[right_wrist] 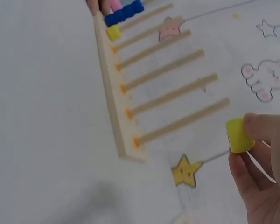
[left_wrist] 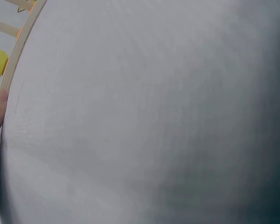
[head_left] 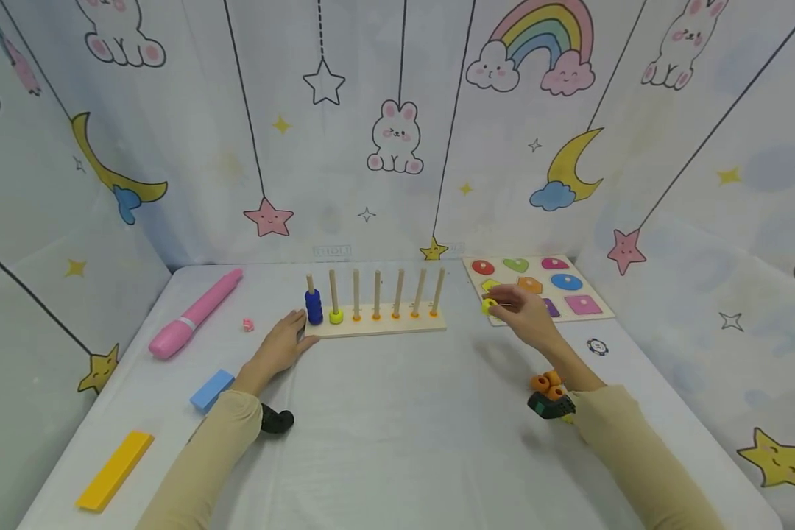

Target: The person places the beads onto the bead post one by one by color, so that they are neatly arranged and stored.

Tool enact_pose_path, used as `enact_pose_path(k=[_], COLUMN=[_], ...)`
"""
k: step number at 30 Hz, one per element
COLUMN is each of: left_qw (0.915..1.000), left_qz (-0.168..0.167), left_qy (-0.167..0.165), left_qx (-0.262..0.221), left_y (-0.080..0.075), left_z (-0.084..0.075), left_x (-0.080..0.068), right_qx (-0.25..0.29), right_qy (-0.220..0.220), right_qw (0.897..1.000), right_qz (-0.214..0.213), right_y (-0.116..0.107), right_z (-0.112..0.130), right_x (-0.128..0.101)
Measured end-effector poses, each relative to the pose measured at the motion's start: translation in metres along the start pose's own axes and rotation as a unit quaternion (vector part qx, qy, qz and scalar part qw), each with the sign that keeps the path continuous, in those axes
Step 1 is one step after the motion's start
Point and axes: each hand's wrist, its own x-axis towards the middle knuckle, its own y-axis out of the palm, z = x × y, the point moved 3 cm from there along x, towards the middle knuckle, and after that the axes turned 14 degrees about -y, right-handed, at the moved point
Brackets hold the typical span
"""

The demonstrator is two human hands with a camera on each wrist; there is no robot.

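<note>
Pinching yellow bead [right_wrist: 238, 135] in right hand [head_left: 526, 313] fingers | left hand [head_left: 281, 346] relaxed flat, touching peg board [head_left: 377, 324] end

Playroom: cartoon bunny wall cloth [head_left: 395, 138], toys

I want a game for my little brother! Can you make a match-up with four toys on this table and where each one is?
Things:
1. stack of blue rings
2. small yellow ring
3. fat pink marker
4. flat yellow block

Places:
A. pinched in the right hand
B. near table edge, far left
C. on the first peg of the wooden peg board, by the left hand
D. lying left of the peg board, towards the back

Pairs: 1-C, 2-A, 3-D, 4-B
</note>
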Motion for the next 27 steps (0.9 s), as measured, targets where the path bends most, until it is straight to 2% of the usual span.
enact_pose_path(k=[3,7,9,12,15,20,22,27], left_qw=[1.0,0.9999,0.9999,0.9999,0.9999,1.0,1.0,0.9999], left_qz=[-0.002,-0.003,-0.005,-0.006,-0.011,-0.007,-0.003,-0.004], left_qy=[0.001,0.004,0.005,0.004,0.004,0.001,0.0,0.002], left_qx=[-0.005,-0.009,-0.008,-0.008,-0.008,-0.007,-0.009,-0.016], left_y=[0.0,0.0,0.0,0.001,0.002,0.002,0.002,0.0], left_z=[0.0,0.001,0.002,0.004,0.005,0.004,0.002,0.001], left_x=[0.0,0.0,0.0,-0.001,0.0,0.0,0.0,-0.001], right_qx=[0.015,0.033,0.043,0.06,0.074,0.083,0.074,0.037], right_qy=[-0.03,-0.071,-0.078,-0.085,-0.085,-0.075,-0.075,-0.09], right_qw=[0.999,0.997,0.996,0.994,0.992,0.992,0.992,0.991], right_qz=[0.007,0.021,0.029,0.039,0.047,0.061,0.07,0.087], right_y=[0.024,0.054,0.068,0.09,0.112,0.152,0.165,0.185], right_z=[0.019,0.057,0.075,0.09,0.094,0.079,0.073,0.08], right_x=[0.028,0.059,0.073,0.092,0.111,0.139,0.148,0.163])
